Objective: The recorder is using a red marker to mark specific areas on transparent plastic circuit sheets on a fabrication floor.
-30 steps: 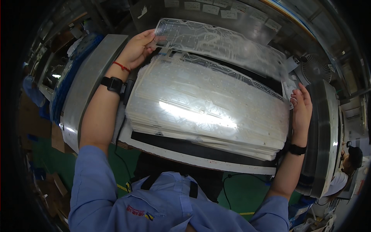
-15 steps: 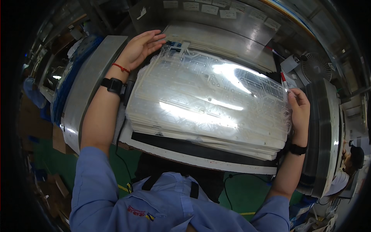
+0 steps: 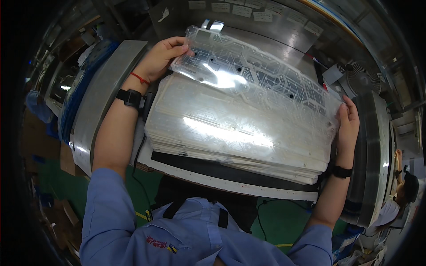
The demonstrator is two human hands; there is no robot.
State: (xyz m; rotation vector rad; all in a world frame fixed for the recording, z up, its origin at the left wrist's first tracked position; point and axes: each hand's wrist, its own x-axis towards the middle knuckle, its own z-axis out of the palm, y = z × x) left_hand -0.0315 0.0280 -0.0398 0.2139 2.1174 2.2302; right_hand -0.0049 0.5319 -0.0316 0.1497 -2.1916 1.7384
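A clear plastic circuit film (image 3: pixel 262 73), printed with fine traces and dots, is raised at its far side above a stack of similar films (image 3: pixel 195 106). My left hand (image 3: pixel 162 57) pinches its left corner between thumb and fingers. At the opposite end, my right hand (image 3: pixel 348 122) grips the right edge, thumb on top. A short tail on the film's far left edge sticks up and catches the light. Glare hides part of the pattern on the film and on the stack.
Upright metal panels stand at the left (image 3: pixel 111 84) and right (image 3: pixel 372 155) of the bench. A fan (image 3: pixel 361 77), a small container (image 3: pixel 333 73) and a red marker (image 3: pixel 325 87) are at the far right. Another person (image 3: pixel 406 190) is at the right rim.
My left hand has closed on the film's corner, having been open beside it. The film's far side has risen off the stack. My right hand has shifted slightly with its edge.
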